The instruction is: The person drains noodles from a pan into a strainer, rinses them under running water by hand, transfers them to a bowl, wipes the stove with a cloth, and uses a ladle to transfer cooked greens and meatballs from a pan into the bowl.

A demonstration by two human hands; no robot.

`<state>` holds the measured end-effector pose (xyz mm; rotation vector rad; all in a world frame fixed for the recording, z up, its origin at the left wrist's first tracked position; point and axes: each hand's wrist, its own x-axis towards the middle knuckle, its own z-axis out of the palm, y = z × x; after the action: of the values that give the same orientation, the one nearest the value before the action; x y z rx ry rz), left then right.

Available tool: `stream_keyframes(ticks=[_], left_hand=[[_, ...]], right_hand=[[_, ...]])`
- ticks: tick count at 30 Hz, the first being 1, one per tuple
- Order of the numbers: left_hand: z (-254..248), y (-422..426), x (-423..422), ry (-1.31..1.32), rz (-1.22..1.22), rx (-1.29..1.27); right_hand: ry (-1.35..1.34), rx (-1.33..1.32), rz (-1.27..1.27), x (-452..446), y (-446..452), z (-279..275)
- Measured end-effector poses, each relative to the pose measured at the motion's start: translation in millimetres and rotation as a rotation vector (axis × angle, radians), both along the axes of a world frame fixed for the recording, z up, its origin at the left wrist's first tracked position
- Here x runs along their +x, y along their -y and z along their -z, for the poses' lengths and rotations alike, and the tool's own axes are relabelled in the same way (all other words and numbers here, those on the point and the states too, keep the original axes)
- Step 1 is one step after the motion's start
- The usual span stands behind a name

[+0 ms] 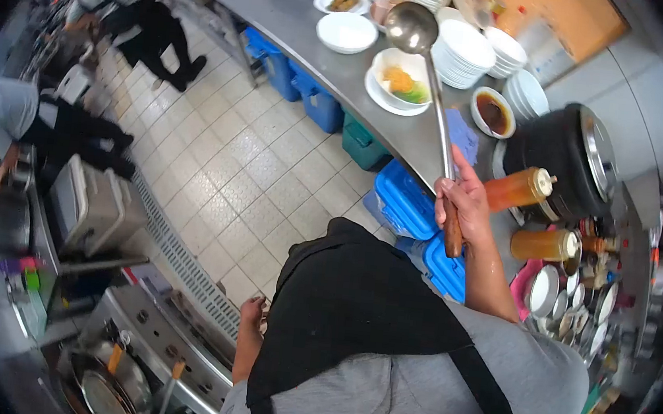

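Observation:
My right hand point(464, 200) is closed round the wooden-ended handle of a long metal ladle point(440, 110). The ladle's round bowl is raised over the steel counter, near the stacked dishes. Below it, a white bowl point(386, 67) with orange and green food sits on a white plate. A small bowl of dark sauce point(493, 113) stands right of the ladle's handle. Beside my right hand is a squeeze bottle of orange sauce point(519, 191). My left hand point(254, 310) hangs low by my side, fingers curled, with nothing visible in them.
Stacks of white bowls point(464, 52) and a black lidded pot point(563, 161) stand on the counter point(286, 13). Blue lidded bins point(408, 198) are beneath it. Two people point(139, 9) work at the left. A stove point(167, 343) with pans is behind my left side.

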<state>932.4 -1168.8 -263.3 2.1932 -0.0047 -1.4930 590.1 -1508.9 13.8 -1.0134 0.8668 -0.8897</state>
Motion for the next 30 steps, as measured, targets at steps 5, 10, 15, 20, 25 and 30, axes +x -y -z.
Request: stream_keyframes(ticks=[5, 10, 15, 20, 25, 30], left_hand=[[8.1, -18.8, -15.0, 0.285, -0.166, -0.35], [-110.9, 34.9, -25.8, 0.548, -0.267, -0.758], [-310.2, 56.6, -126.0, 0.758, -0.254, -1.382], [-431.6, 33.6, -199.2, 0.968, 0.139, -1.435], [-497.3, 23.6, -281.4, 1.205, 0.142, -1.091], [-516.3, -10.9, -336.0, 1.229, 0.121, -0.802]], right_hand=[[-0.019, -0.007, -0.22, 20.4, 18.1, 1.7], [-0.135, 0.061, -0.583, 50.7, 33.0, 30.7], [-0.236, 0.168, -0.932, 74.0, 42.6, 87.4], [-0.534, 0.238, -1.195, 68.1, 26.6, 148.4], [-0.733, 0.213, -1.488, 42.3, -3.4, 175.2], [-0.825, 0.157, -1.648, 14.3, -16.6, 221.5]])
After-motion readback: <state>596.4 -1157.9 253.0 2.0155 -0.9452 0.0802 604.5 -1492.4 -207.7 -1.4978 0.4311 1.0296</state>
